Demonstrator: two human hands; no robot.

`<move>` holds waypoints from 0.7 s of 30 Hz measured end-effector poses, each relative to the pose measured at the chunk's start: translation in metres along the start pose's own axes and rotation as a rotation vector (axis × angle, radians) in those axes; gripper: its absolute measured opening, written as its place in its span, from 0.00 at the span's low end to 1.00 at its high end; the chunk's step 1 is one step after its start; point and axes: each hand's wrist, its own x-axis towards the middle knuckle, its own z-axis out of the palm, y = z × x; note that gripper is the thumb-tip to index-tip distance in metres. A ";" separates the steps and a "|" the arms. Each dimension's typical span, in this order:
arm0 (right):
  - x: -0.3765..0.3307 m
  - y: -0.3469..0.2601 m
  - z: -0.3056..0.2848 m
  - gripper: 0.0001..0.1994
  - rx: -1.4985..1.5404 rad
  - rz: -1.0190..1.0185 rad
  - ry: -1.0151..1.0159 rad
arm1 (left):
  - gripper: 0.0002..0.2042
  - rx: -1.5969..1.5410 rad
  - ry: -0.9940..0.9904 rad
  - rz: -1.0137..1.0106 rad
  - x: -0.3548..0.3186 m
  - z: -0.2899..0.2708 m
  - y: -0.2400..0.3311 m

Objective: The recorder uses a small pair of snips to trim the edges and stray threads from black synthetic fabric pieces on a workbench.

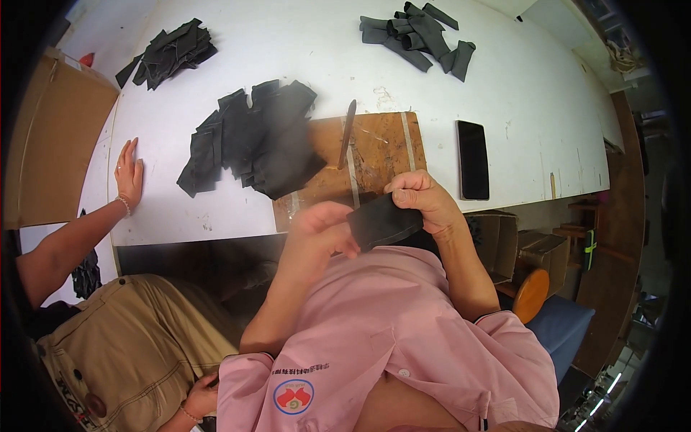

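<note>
A small black piece of fabric (381,225) with a stitched line near its lower edge is held up in front of my pink shirt. My right hand (426,201) pinches its upper right corner between thumb and finger. At the opposite end my left hand (320,229) is closed on the left edge, slightly blurred. Just beyond the hands lies a brown board (385,147) with pale strips across it. A thin, dark, pointed tool (348,133) rests on that board. A spread heap of flat black fabric pieces (266,137) overlaps the board's left side.
Another pile of black pieces (176,54) sits far left, and rolled or folded ones (421,36) lie at the far middle. A black phone (472,160) is on the white table (533,93) at right. A co-worker's hand (129,176) rests at left by a cardboard box (61,137).
</note>
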 end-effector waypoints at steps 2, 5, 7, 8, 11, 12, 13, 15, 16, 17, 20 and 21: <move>0.001 0.000 0.001 0.05 -0.017 -0.005 0.003 | 0.08 0.076 0.032 0.025 -0.001 0.001 0.000; 0.001 -0.001 0.000 0.04 -0.061 -0.013 -0.006 | 0.07 0.126 0.091 0.027 0.000 0.004 0.003; 0.000 -0.003 0.002 0.04 -0.087 -0.015 -0.021 | 0.07 0.124 0.137 0.033 0.000 0.003 0.001; 0.000 -0.004 0.003 0.05 -0.121 -0.014 -0.025 | 0.07 0.126 0.135 0.034 0.000 0.004 0.001; 0.001 -0.004 0.012 0.07 -0.671 -0.218 0.149 | 0.03 0.223 0.222 0.122 0.003 0.008 0.000; 0.003 -0.002 0.019 0.08 -1.176 -0.428 0.338 | 0.02 0.292 0.279 0.181 0.001 0.011 -0.001; 0.004 -0.004 0.033 0.11 -1.415 -0.689 0.588 | 0.02 0.361 0.335 0.245 -0.001 0.012 -0.001; -0.007 -0.011 0.052 0.10 -1.242 -0.692 0.468 | 0.03 0.370 0.345 0.328 -0.006 0.013 -0.004; -0.012 -0.013 0.060 0.10 -1.077 -0.662 0.352 | 0.03 0.393 0.351 0.382 -0.007 0.016 -0.007; -0.016 -0.013 0.066 0.10 -1.065 -0.691 0.305 | 0.03 0.426 0.305 0.420 -0.006 0.017 -0.012; -0.019 0.001 0.067 0.08 -0.825 -0.574 0.250 | 0.02 0.578 0.339 0.532 0.003 0.029 -0.019; -0.015 0.009 0.060 0.07 -0.799 -0.635 0.294 | 0.03 0.746 0.343 0.603 0.001 0.031 -0.014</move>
